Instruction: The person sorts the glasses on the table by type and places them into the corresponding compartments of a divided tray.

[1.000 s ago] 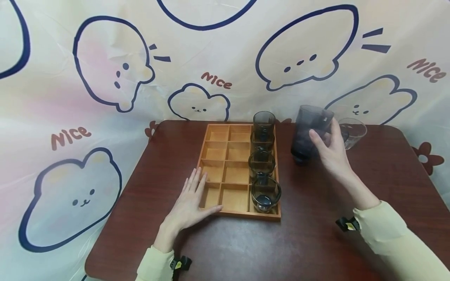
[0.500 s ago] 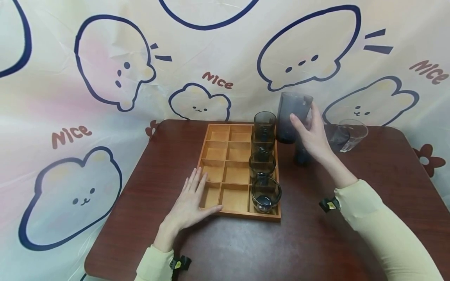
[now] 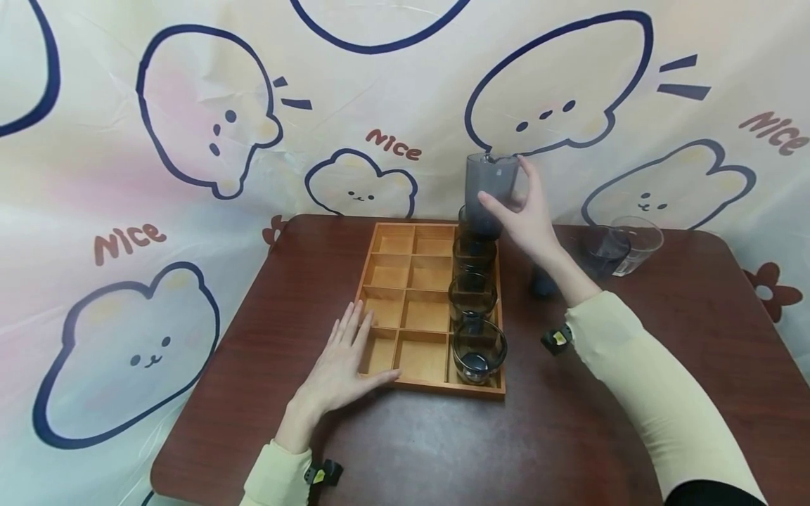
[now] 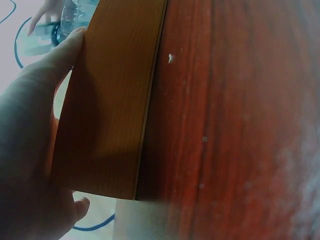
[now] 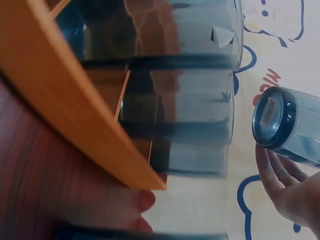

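Note:
My right hand (image 3: 531, 218) grips a smoky grey drinking glass (image 3: 490, 190), held in the air over the far right end of the wooden compartment tray (image 3: 425, 355). In the right wrist view a sticker shows on the base of this glass (image 5: 274, 117). Several dark glasses stand in the tray's right column, among them the nearest glass (image 3: 479, 351); the farthest is partly hidden behind the held one. With fingers straight and spread, my left hand (image 3: 338, 365) rests on the tray's near left corner. The left wrist view shows it against the tray's side (image 4: 110, 100).
Right of the tray stand a dark glass (image 3: 543, 282), partly behind the right forearm, a smoky glass (image 3: 604, 249) and a clear glass (image 3: 639, 242). The brown table (image 3: 430, 450) meets a patterned sheet (image 3: 354, 91) at the back.
My right hand has carried the smoky glass leftward and up, from beside the other glasses to above the tray's far right end. My left hand has stayed in place.

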`<action>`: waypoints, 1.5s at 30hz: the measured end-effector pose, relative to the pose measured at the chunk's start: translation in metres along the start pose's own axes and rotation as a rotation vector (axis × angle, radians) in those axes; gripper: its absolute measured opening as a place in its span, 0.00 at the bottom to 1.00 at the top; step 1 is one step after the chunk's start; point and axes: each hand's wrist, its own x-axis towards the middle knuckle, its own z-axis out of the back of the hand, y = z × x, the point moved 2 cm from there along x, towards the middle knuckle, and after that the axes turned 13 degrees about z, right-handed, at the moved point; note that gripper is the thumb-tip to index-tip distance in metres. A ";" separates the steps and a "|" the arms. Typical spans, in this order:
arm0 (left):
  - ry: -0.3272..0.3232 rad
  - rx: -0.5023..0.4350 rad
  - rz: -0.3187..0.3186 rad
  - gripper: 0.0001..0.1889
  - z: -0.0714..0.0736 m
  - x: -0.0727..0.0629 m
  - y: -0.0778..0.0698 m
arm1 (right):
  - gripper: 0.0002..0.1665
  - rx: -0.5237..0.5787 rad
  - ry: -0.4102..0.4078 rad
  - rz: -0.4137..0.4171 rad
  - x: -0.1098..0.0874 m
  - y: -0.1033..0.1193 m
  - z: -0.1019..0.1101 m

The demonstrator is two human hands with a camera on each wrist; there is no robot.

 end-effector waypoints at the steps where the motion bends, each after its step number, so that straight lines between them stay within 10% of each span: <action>1: 0.001 0.002 0.000 0.65 0.000 0.000 0.000 | 0.61 0.004 0.000 -0.012 0.003 0.000 -0.003; 12: 0.008 -0.004 -0.005 0.65 -0.003 0.000 -0.002 | 0.53 0.077 0.027 -0.112 0.019 -0.016 -0.030; 26: 0.018 -0.018 -0.002 0.65 -0.003 -0.002 -0.002 | 0.49 -0.069 0.180 0.086 0.026 -0.034 -0.064; 45: -0.005 -0.003 -0.018 0.65 0.002 -0.001 0.000 | 0.60 -0.278 0.309 0.096 0.030 -0.035 -0.084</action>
